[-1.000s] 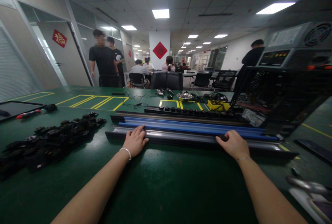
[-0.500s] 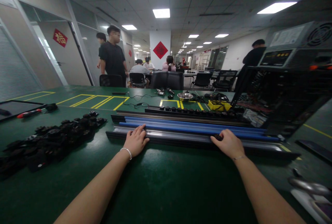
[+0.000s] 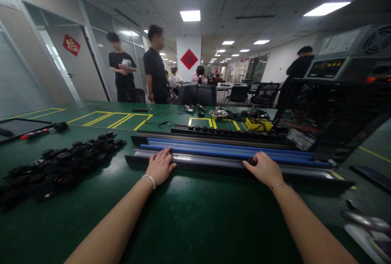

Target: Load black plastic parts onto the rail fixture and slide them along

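Note:
A long dark channel rail with a shiny grey inside lies across the green table in front of me. My left hand rests over its left part, fingers apart and touching the rail. Toward the rail's right half, my right hand is closed in a pinch on a small black part. That part sits at the channel and is partly hidden by my fingers. Right behind lies a blue rail, with a further dark rail beyond it.
Left of the rails is a heap of black parts. Behind them are a row of small black parts, a metal bowl and a yellow object. An open computer case stands at right. Two people stand beyond the table.
My right hand has slid a little left along the rail with the small black part. My left hand stays put. Two people in the background have moved.

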The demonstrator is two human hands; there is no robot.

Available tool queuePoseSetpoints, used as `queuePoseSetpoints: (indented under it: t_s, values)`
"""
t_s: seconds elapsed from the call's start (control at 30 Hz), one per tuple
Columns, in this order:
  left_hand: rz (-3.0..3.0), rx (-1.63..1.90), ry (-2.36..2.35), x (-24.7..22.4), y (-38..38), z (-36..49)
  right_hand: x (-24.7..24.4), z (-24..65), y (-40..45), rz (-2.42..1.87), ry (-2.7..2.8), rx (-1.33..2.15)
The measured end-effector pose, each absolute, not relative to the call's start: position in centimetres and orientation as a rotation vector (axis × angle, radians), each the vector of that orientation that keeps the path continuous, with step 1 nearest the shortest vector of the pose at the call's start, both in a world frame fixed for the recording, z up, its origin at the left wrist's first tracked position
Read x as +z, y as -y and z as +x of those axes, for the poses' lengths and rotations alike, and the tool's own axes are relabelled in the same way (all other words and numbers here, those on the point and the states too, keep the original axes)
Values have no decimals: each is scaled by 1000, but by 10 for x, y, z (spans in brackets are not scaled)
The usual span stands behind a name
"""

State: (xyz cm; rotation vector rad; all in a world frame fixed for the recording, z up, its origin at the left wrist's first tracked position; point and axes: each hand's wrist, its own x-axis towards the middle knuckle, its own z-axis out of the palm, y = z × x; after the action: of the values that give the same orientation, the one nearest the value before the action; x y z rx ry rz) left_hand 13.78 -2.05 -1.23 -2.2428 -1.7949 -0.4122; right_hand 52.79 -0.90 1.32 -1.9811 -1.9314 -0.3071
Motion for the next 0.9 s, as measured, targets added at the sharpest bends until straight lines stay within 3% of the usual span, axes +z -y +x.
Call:
queuePoseSetpoints:
  t_s: [0.9]
  values:
    - [-2249,-404,1801,-10,22,139,17,511,8,-1896,2031,-220]
